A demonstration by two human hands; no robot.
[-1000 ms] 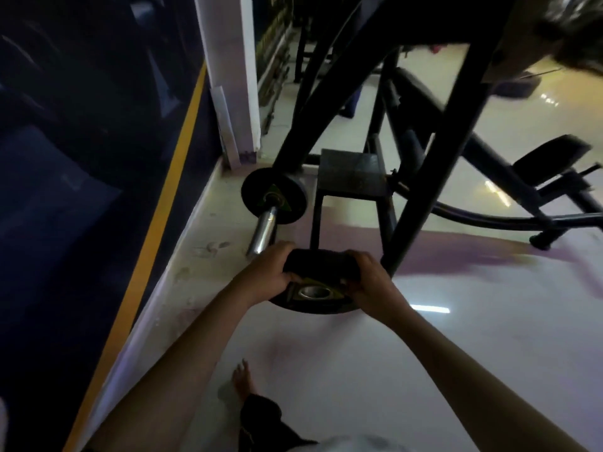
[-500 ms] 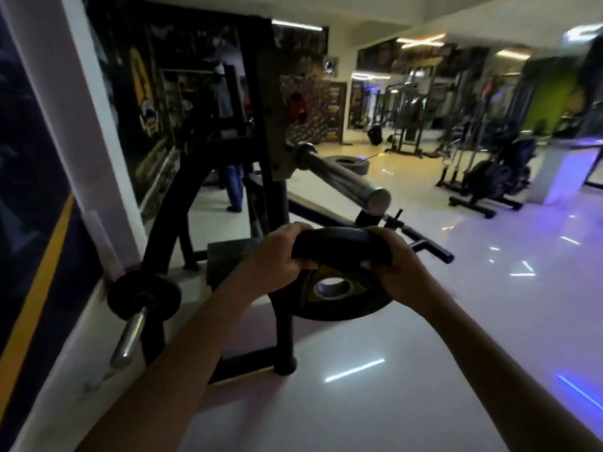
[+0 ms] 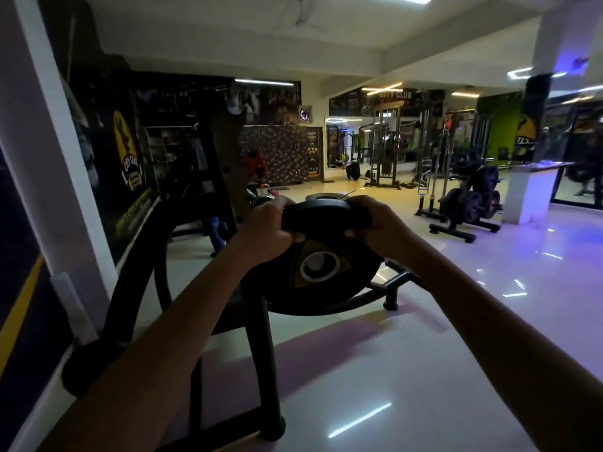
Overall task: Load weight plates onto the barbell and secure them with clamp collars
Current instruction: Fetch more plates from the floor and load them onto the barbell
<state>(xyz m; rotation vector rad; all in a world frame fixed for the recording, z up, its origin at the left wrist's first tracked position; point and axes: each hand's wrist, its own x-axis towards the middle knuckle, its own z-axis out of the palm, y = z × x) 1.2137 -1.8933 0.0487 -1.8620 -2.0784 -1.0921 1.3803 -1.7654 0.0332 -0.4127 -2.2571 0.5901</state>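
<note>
Two hands carry one black weight plate (image 3: 326, 288) in the air, close in front of the dark rack upright (image 3: 228, 164). The left hand (image 3: 267, 230) and the right hand (image 3: 381, 226) each clamp the plate's top rim, fingers curled tight over the edge and thumbs tucked under. The plate leans with its face turned toward the person, its metal-ringed hole (image 3: 319, 265) showing.

To my eye this is the loading step, with the plate lifted but not yet on the bar. From where I stand the bar's end is hidden behind the plate and hands, so I cannot tell how close the hole is to it. The next move should call for squaring the plate upright, lining the hole up with the sleeve, and pushing it on straight. I see no clamp collars anywhere, so securing comes later.

As for writing, the yellow triangle label round the hole is too dim to read. The yellow badge on the left wall mural (image 3: 130, 168) appears to say "CITY CLUB". The far banner (image 3: 394, 95) reads "CITY CLUB", and the standing poster (image 3: 312, 151) seems to read "CITY CLUB GYM".
</note>
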